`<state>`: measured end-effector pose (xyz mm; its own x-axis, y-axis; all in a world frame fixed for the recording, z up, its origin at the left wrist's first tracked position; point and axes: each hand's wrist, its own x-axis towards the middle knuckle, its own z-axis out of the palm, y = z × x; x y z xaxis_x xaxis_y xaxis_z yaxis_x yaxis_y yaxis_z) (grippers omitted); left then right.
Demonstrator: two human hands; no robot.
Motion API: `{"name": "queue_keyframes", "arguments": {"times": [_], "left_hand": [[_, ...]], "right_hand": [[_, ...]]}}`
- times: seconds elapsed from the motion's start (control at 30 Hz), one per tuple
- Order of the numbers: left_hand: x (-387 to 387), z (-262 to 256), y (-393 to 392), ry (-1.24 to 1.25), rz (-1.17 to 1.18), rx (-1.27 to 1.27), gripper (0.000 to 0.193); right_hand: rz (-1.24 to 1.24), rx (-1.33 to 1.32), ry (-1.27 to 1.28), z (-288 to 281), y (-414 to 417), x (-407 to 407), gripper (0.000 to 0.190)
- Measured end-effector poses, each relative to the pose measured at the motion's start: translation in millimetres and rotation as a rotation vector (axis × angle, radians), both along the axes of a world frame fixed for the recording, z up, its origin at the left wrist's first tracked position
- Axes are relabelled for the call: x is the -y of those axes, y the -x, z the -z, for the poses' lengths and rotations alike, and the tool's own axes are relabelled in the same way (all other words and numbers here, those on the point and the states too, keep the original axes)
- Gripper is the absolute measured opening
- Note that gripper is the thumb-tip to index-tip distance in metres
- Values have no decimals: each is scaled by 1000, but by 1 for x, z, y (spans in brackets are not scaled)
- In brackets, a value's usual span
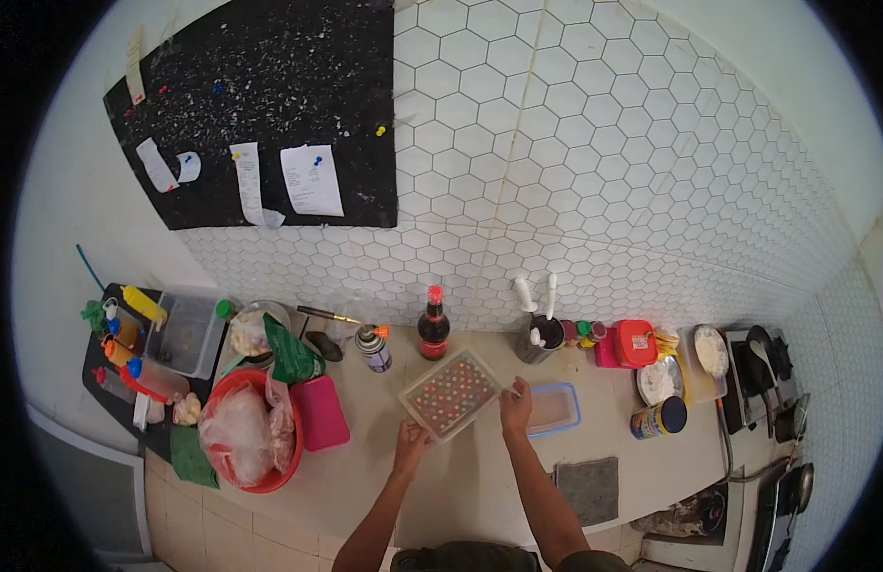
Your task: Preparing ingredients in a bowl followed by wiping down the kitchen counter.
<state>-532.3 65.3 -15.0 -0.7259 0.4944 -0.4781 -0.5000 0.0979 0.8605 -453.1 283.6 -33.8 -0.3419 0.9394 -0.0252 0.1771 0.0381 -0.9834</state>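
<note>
A translucent rectangular plastic container (452, 397) is held tilted above the counter. Many small, round, multicoloured spots show in rows across it; whether they are printed or are pieces inside cannot be made out. My left hand (411, 440) grips its near left corner, and my right hand (515, 409) has hold of its right end. Just beyond my right hand, a clear plastic container with a blue rim (555, 409) rests on the counter, partly hidden by that hand. Behind the held container stands a dark sauce bottle with a red cap (434, 329).
To the left are a gas torch (373, 350), a pink box (322, 413) and a red basin with plastic bags (296, 457). At right lie a grey cloth (588, 491), a utensil holder (540, 343), a jar (656, 418) and a gas stove (745, 411). A tiled wall (484, 179) rises behind.
</note>
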Motion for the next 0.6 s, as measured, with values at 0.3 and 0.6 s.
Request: {"name": "queue_keyframes", "arguments": {"times": [0.3,0.6], "left_hand": [[-19,16,21,-141,-206,-29,45],[-55,12,18,-154,-88,-151,42]], "right_hand": [[-119,94,53,8,-27,71,52],[-85,223,-167,-20,-15,23,42]]}}
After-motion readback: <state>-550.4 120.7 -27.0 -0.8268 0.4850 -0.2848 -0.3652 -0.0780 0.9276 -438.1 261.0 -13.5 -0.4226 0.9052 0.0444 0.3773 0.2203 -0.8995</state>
